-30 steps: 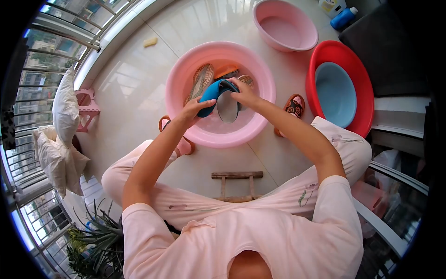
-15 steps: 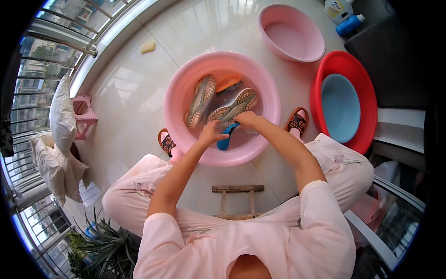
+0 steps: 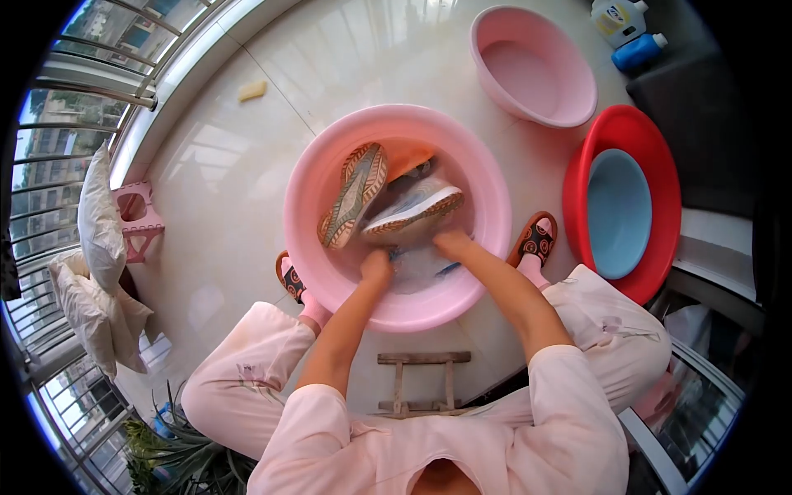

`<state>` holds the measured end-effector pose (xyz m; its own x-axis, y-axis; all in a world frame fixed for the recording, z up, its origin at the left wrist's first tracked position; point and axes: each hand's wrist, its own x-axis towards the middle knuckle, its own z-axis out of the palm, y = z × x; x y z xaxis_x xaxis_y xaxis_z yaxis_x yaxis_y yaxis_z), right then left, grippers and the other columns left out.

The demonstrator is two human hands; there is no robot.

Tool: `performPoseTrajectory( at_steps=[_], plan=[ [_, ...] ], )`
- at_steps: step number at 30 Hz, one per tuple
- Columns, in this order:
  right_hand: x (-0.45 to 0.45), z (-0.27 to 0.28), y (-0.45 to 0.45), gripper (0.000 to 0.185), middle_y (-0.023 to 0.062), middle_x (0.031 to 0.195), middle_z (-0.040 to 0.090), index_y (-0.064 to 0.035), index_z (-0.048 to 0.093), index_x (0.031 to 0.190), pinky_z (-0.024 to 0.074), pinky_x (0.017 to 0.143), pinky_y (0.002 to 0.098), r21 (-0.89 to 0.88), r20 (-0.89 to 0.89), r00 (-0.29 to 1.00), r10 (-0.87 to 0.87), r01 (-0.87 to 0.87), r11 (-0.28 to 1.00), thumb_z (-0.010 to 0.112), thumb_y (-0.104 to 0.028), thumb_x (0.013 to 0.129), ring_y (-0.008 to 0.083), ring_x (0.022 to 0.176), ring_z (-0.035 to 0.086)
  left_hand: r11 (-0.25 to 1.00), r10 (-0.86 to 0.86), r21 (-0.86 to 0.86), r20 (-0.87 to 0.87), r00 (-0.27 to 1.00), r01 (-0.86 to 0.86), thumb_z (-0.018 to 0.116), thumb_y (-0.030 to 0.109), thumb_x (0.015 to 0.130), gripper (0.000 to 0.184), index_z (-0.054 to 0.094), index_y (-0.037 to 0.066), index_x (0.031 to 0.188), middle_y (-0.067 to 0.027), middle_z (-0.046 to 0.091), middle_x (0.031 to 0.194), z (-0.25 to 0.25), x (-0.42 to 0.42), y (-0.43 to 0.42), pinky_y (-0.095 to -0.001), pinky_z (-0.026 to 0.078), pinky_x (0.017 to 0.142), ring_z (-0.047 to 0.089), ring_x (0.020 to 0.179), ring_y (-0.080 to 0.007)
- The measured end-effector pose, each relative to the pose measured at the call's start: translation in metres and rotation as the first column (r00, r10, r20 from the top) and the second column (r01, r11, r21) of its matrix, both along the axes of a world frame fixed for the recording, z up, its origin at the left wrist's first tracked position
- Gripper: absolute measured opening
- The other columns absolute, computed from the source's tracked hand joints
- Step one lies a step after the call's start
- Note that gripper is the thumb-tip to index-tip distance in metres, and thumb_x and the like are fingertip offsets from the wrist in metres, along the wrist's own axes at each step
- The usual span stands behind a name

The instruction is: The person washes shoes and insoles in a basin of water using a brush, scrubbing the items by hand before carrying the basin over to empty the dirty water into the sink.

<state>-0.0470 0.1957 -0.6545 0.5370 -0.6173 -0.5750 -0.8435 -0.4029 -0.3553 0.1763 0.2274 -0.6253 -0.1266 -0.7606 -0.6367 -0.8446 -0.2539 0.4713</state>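
Both hands have gone down into the cloudy water of the tub [image 3: 310, 173] since the earlier frame, in which they held the insole near the surface. One shoe has rolled from sole-up to a tilt, showing its side.

Insole [image 3: 448, 269]: blue, seen only as two small patches under the water, one by the left hand [image 3: 377, 266], one by the right hand [image 3: 450, 241], at the near side of the tub. Outline blurred; whether the patches belong to one insole or two cannot be told. Grip: fingers of both hands are hidden below the surface, so whether they pinch or spread cannot be told.

Shoes: two. The sole-up shoe [image 3: 355, 195] has a grey-green centre and a tan, patterned edge. The tilted shoe [image 3: 415, 208] has a pale upper, a white midsole and a tan tread; it lies just beyond the hands. Orange item [image 3: 404, 158]: one, beyond the tilted shoe, partly covered.

Outside the tub: one pink basin [image 3: 577, 91], one red basin [image 3: 665, 194] holding one blue basin [image 3: 619, 214], two bottles [image 3: 639, 52], one yellow block [image 3: 252, 91] on the floor, one wooden stool [image 3: 424, 358] between the person's legs
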Motion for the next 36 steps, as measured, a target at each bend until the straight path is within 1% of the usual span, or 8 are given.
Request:
performPoseTrajectory(
  at_steps=[2,8,11,17,20,23,29,36],
  plan=[
    [-0.007,-0.017,0.002,0.022,0.0178,0.094,0.064,-0.0036,0.066,0.091,0.0499,0.072,0.0445,-0.085,0.06,0.985,-0.161,0.165,0.983,0.054,-0.011,0.073,0.0341,0.085,0.063,1.0,0.023,-0.014,-0.087,0.996,-0.024,0.065,0.02,0.073,0.038,0.062,0.002,0.106,-0.021,0.064,0.1,0.001,0.011,0.008,-0.0416,0.046,0.084,0.061,0.095,-0.035],
    [0.002,0.048,-0.021,0.02,0.013,0.094,0.063,-0.008,0.061,0.094,0.0499,0.074,0.0413,0.032,0.082,0.997,-0.014,0.011,0.999,0.056,-0.01,0.075,0.0306,0.089,0.062,0.974,-0.085,0.172,-0.334,0.939,0.149,0.072,0.018,0.067,0.039,0.062,-0.002,0.099,-0.0138,0.064,0.088,-0.017,0.035,-0.01,-0.0336,0.046,0.074,0.061,0.08,-0.0223],
    [-0.005,0.081,-0.02,0.012,0.0097,0.085,0.06,-0.0088,0.059,0.087,0.0494,0.07,0.0385,-0.278,0.335,0.935,0.117,-0.021,0.96,0.054,-0.008,0.076,0.0272,0.084,0.06,0.933,-0.134,0.262,-0.385,0.913,0.248,0.074,0.02,0.066,0.04,0.062,-0.002,0.097,-0.0106,0.062,0.084,-0.003,0.033,-0.012,-0.0316,0.046,0.074,0.059,0.08,-0.0183],
    [0.007,0.156,-0.016,0.005,0.0077,0.08,0.058,-0.0091,0.054,0.081,0.0488,0.066,0.0353,-0.413,0.44,0.858,0.266,-0.07,0.908,0.052,-0.008,0.077,0.0239,0.079,0.059,0.998,-0.054,-0.007,-0.518,0.853,0.059,0.076,0.025,0.064,0.041,0.063,0.002,0.095,-0.0135,0.065,0.082,0.02,0.021,0.0,-0.0358,0.048,0.071,0.06,0.073,-0.0221],
    [0.007,0.157,-0.012,0.009,0.0066,0.073,0.054,-0.0097,0.052,0.081,0.0475,0.062,0.0348,-0.429,0.424,0.868,0.258,-0.058,0.902,0.057,-0.01,0.075,0.0239,0.072,0.057,0.993,-0.011,0.095,-0.508,0.861,0.068,0.073,0.021,0.067,0.039,0.062,0.004,0.101,-0.0156,0.065,0.085,0.033,0.015,0.002,-0.0373,0.048,0.072,0.062,0.077,-0.0273],
    [0.0,0.144,-0.012,0.009,0.0081,0.067,0.058,-0.009,0.052,0.078,0.0486,0.063,0.0386,-0.403,0.366,0.916,0.163,-0.002,0.915,0.059,-0.014,0.076,0.0272,0.068,0.061,0.978,-0.208,-0.096,-0.383,0.9,0.185,0.07,0.019,0.069,0.036,0.061,0.006,0.102,-0.018,0.064,0.087,0.018,0.02,0.005,-0.0399,0.047,0.073,0.062,0.082,-0.0322],
    [-0.013,0.069,-0.008,0.032,0.0124,0.075,0.061,-0.0068,0.055,0.088,0.0467,0.063,0.0449,-0.145,0.199,0.978,0.058,-0.03,0.989,0.072,-0.026,0.07,0.0322,0.076,0.062,0.984,-0.156,-0.089,-0.047,0.987,0.152,0.07,0.03,0.07,0.036,0.063,0.005,0.096,-0.0188,0.064,0.091,0.052,0.014,0.003,-0.0419,0.047,0.076,0.062,0.084,-0.0338],
    [-0.005,0.036,0.003,0.024,0.0153,0.087,0.065,-0.0061,0.063,0.083,0.0495,0.072,0.0442,0.005,0.066,0.996,-0.056,0.056,0.998,0.071,-0.023,0.068,0.0326,0.084,0.063,0.951,-0.308,0.016,0.146,0.94,0.309,0.058,0.024,0.078,0.025,0.067,0.005,0.091,-0.0182,0.066,0.09,-0.005,0.006,0.009,-0.0438,0.049,0.076,0.063,0.086,-0.0353]
  ],
)
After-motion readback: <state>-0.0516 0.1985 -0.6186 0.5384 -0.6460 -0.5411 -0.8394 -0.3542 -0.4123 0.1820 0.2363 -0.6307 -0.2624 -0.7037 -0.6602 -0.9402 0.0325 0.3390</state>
